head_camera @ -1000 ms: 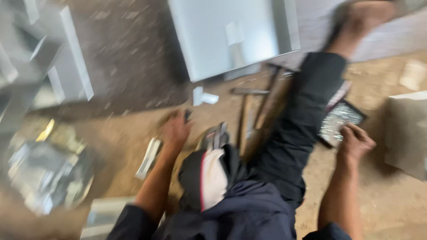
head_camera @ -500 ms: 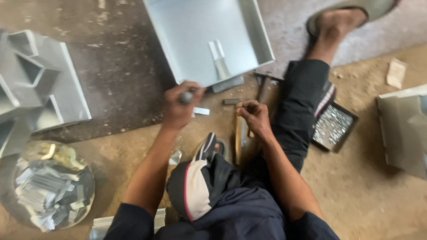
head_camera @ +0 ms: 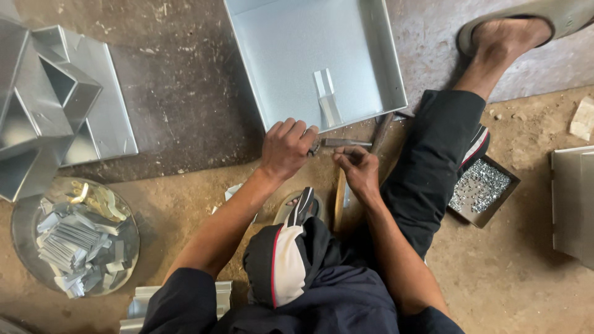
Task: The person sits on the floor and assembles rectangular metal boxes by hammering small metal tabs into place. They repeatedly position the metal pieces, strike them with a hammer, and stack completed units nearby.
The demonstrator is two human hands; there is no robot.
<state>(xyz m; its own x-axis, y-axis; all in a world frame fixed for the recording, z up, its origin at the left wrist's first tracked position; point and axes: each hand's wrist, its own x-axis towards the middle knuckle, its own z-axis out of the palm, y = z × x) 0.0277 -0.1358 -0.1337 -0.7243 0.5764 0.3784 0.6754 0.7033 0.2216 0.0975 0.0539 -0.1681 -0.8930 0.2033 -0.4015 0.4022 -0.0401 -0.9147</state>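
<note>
A shallow galvanised sheet-metal tray (head_camera: 297, 43) lies open on the dark floor slab ahead of me, with a small folded bracket (head_camera: 326, 96) standing inside it. My left hand (head_camera: 286, 148) is fisted at the tray's near edge, gripping a short dark metal tool (head_camera: 314, 148). My right hand (head_camera: 357, 170) is just to its right, fingertips pinched on a tiny piece too small to make out. A hammer (head_camera: 340, 195) with a wooden handle lies under the right hand, its steel head (head_camera: 346, 143) pointing between both hands.
A small dark box of shiny rivets (head_camera: 482, 188) sits by my right leg. A round pan of metal offcuts (head_camera: 77, 238) is at the left, folded sheet-metal ducts (head_camera: 55, 105) behind it. Another metal sheet (head_camera: 572, 204) lies at the right edge.
My right hand has come from the rivet box to beside the left hand. My left hand has moved up to the tray's near edge and dropped slightly, staying closed.
</note>
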